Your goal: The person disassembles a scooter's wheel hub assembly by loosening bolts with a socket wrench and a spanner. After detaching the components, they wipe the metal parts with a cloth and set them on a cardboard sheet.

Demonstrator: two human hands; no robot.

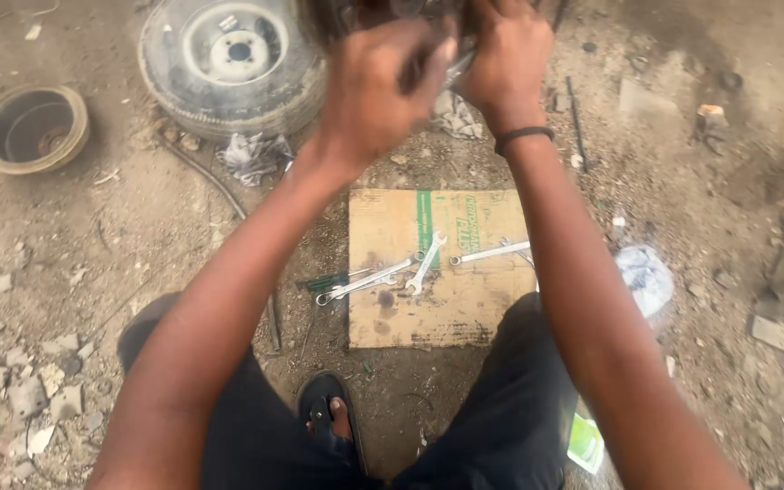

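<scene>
- Dark metal part (383, 11) at the top edge of the view, just right of the tyre; mostly cut off and blurred, so you can't tell what it is.
- Your left hand (376, 91) is raised against that part, fingers curled tight round a thin silvery metal tool (458, 65); the tool is blurred, kind unclear.
- Your right hand (504, 56) is just beside the left, touching it, fingers bent down onto the same dark part; can't tell if it grips anything. Black band (524, 136) on that wrist.
- Worn grey car tyre on a white steel rim (229, 59) lies flat on the dirt, just left of the hands.
- Crumpled grey rag (254, 156) below the tyre.
- Rusty round brake drum (34, 127) well left, open side up.
- Flat brown cardboard sheet with a green stripe (392, 227) on the ground between your knees and the hands.
- Several silver spanners (426, 263) lie on the cardboard, near each other.
- Clear plastic bag (644, 277) just right of the cardboard.
- Your foot in a black sandal (330, 417) at the bottom centre.
</scene>
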